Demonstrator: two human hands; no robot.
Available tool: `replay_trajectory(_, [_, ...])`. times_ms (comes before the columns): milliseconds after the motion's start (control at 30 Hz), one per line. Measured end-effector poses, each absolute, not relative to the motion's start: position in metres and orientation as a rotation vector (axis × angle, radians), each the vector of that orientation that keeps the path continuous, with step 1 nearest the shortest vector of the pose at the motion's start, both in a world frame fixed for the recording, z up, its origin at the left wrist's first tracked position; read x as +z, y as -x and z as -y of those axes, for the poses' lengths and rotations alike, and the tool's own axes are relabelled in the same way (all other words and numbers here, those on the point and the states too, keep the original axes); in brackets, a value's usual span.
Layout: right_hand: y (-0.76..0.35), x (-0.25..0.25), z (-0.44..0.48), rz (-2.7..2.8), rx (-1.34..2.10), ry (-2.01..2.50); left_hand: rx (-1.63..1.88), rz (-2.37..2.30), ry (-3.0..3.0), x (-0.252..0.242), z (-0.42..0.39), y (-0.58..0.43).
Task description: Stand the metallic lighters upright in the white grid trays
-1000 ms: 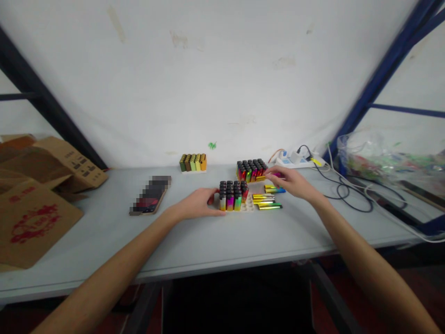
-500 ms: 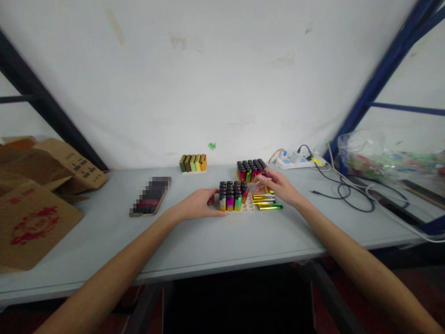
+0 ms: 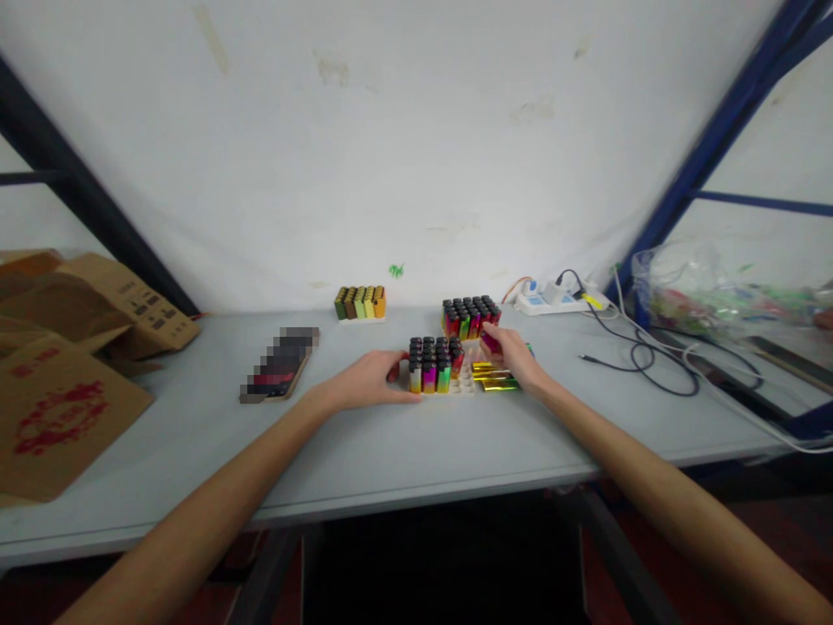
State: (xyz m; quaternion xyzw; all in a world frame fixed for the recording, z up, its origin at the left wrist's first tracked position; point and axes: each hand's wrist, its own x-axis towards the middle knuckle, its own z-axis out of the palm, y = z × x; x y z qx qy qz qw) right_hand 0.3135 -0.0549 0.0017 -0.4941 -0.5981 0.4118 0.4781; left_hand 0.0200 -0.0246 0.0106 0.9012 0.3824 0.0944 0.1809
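Observation:
In the head view, a white tray (image 3: 465, 387) holds rows of upright lighters (image 3: 429, 369) with black tops and shiny coloured bodies. Its right part shows bare holes. My left hand (image 3: 368, 380) grips the tray's left end, thumb on the near side and fingers behind. Just beyond the tray's right side, my right hand (image 3: 514, 354) is closed on a magenta lighter (image 3: 490, 342), held tilted. Beneath that hand, several gold and green metallic lighters (image 3: 498, 378) lie flat beside the tray, partly covered by it.
Behind stands another full block of black-topped lighters (image 3: 469, 314). Further left is a tray of green, brown and yellow lighters (image 3: 361, 304). A phone (image 3: 281, 365) and cardboard boxes (image 3: 71, 408) lie left. A power strip (image 3: 553, 299) with black cables (image 3: 641, 356) sits right.
My right hand has come slightly lower and nearer, and the magenta lighter now shows in its fingers. My left hand stays at the tray's left end.

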Motion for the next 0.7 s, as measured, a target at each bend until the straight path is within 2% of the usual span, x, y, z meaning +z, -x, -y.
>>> replay_trajectory(133, [-0.309, 0.001, 0.056, 1.409, 1.01, 1.245, 0.254, -1.08, -2.544, 0.012, 0.025, -0.02])
replay_trajectory(300, [-0.311, -0.002, 0.055, 1.464, 0.845, 1.299, 0.266, -1.072, -2.551, 0.013, 0.026, -0.02])
replay_trajectory(500, [-0.312, -0.003, 0.051, 1.327, 1.039, 1.235, 0.248, -1.076, -2.555, 0.011, 0.025, -0.02])
replay_trajectory(700, [-0.316, 0.008, 0.054, 1.479, 0.96, 1.05, 0.272, -1.06, -2.553, 0.009, 0.024, -0.02])
